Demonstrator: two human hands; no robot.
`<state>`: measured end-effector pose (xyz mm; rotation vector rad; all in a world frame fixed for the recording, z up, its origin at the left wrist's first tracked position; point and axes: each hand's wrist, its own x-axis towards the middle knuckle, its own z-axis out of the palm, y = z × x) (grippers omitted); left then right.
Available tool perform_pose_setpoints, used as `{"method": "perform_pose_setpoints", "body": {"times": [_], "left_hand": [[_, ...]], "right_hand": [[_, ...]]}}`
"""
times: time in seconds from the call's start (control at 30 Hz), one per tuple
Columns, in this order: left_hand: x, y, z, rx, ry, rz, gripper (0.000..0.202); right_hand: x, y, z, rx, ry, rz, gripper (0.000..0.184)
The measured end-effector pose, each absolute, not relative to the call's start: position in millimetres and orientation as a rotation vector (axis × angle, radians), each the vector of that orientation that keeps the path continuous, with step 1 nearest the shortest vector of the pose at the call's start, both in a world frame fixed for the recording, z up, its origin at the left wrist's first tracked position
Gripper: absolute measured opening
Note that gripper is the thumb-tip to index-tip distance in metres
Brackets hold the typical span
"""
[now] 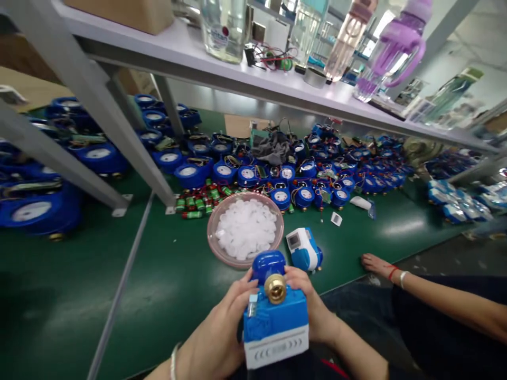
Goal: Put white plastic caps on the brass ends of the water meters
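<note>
Writing first: I can read none of it. The label on the clear jar [224, 31] on the far shelf [158, 45] is a blur with a red spot. The dial faces of the loose blue meters [247, 174] strewn across the far bench are too small to make out.

Hidden or cut off: the palms of both hands sit behind the held meter, and my view stops at the wrists. A second person's hand [374, 262] rests flat on the right edge of the green bench [79, 290], with a red band at the wrist and the body out of frame.

Held meter [275, 322] – near centre, lifted just above the near bench edge. It has a blue plastic body, a white slotted base facing me, a brass threaded port on top and a rounded blue dome behind it. The left hand [222, 327] is closed around its left side, thumb by the port. The right hand [312, 306] is clamped on its right side.

Just beyond it stands a pink bowl [212, 232] heaped with white caps [245, 229]. To the bowl's right lies a blue-and-white meter [303, 248]. Green cells [198, 200] lie far left of the bowl.
</note>
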<state>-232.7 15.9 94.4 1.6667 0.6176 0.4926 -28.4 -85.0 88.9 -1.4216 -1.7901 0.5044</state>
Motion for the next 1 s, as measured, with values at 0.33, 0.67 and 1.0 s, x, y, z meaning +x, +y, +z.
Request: {"method": "perform_pose_setpoints", "body": {"times": [0.33,0.67,1.0], "left_hand": [[-275,8,88,1.676,0.724,0.445,0.061],[-365,9,-58,1.404,1.243,-0.119,0.031],[-248,121,-11,2.414,1.009,0.246,0.031]], "right_hand": [[-60,-63,101,-1.501,-1.98,0.693,0.07],[-149,-9,9,-1.864,-2.524,0.77,0.074],[-88,36,-11,-1.993,-1.885,0.645,0.033]]}}
